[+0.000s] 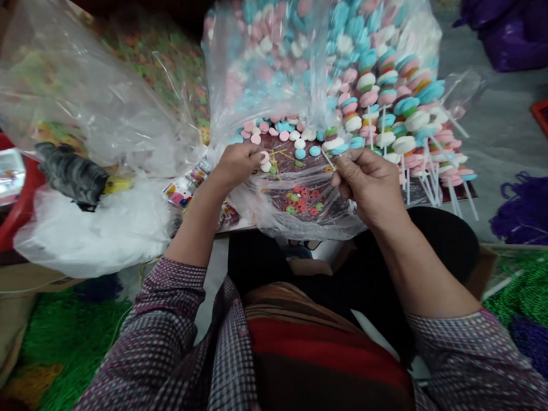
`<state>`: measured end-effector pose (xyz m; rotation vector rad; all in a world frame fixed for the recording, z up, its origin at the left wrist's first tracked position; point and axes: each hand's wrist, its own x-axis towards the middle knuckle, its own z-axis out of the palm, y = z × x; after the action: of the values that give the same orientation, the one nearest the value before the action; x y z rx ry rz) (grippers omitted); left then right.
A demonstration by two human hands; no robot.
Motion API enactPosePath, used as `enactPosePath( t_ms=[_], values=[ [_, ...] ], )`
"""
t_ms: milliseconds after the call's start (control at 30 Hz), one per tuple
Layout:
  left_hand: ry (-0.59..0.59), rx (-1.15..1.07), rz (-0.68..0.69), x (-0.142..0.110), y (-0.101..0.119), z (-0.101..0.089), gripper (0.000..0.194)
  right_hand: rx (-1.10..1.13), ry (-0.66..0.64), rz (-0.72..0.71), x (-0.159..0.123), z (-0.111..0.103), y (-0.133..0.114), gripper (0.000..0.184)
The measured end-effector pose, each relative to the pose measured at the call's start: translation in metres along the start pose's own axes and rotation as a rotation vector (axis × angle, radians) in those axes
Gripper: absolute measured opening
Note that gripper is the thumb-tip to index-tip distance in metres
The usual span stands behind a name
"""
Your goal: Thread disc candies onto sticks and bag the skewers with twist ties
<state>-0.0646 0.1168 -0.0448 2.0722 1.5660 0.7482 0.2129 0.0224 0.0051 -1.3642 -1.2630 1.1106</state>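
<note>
Seen from above, a person in a checked shirt sits with both hands reaching into a large clear plastic bag (301, 210) resting on the lap. The left hand (236, 165) sits at the bag's left side, its fingertips curled together around a few loose candy discs (266, 161), pale pink and white. The right hand (372, 187) is at the bag's right side, thumb and fingers pressed together, pinching a thin white stick (329, 160) that points up and to the left. Between the two hands, on the bag's bottom, lie small red and green ring candies (301, 200). Along the bag's far side runs a row of pink, blue and white discs (280, 130). Just beyond the right hand, a heap of finished skewers (410, 117) of stacked pastel discs fans out, their white sticks pointing toward the lower right. At the far left, another clear bag (81, 98) stands open, with a white bag (99, 229) below it and a dark grey marbled object (73, 173) lying between them. Purple beads (530, 211) lie at the right edge, green beads (538, 292) beneath them.
</note>
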Motion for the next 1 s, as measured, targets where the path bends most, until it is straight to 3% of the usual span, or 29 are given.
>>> enactPosePath(
  t_ms=[100, 267, 367, 467, 600, 800, 867, 1000],
  values=[
    [-0.097, 0.167, 0.024, -0.010, 0.003, 0.003, 0.018, 0.000, -0.006, -0.009, 0.000, 0.002, 0.000, 0.042],
    [-0.161, 0.350, 0.127, -0.013, 0.008, 0.013, 0.014, 0.029, -0.037, 0.007, 0.001, 0.005, 0.003, 0.045],
    [-0.142, 0.393, 0.149, -0.016, 0.010, 0.014, 0.008, 0.048, -0.062, 0.036, 0.001, 0.008, 0.006, 0.048],
    [-0.035, 0.327, 0.132, -0.021, 0.014, 0.011, 0.007, 0.014, -0.070, 0.038, 0.001, 0.011, 0.007, 0.047],
    [0.125, 0.141, 0.149, -0.027, 0.037, 0.006, 0.014, -0.065, -0.025, -0.031, 0.001, 0.017, 0.005, 0.045],
    [0.029, -0.283, 0.226, -0.034, 0.088, 0.026, 0.023, 0.048, -0.031, -0.073, 0.007, 0.020, 0.008, 0.048],
    [-0.008, -0.533, 0.155, -0.035, 0.096, 0.038, 0.026, 0.113, -0.041, -0.056, 0.009, 0.015, 0.009, 0.048],
    [-0.061, -1.071, -0.156, -0.037, 0.099, 0.056, 0.031, 0.231, -0.093, 0.002, 0.009, 0.005, 0.006, 0.047]
  ],
)
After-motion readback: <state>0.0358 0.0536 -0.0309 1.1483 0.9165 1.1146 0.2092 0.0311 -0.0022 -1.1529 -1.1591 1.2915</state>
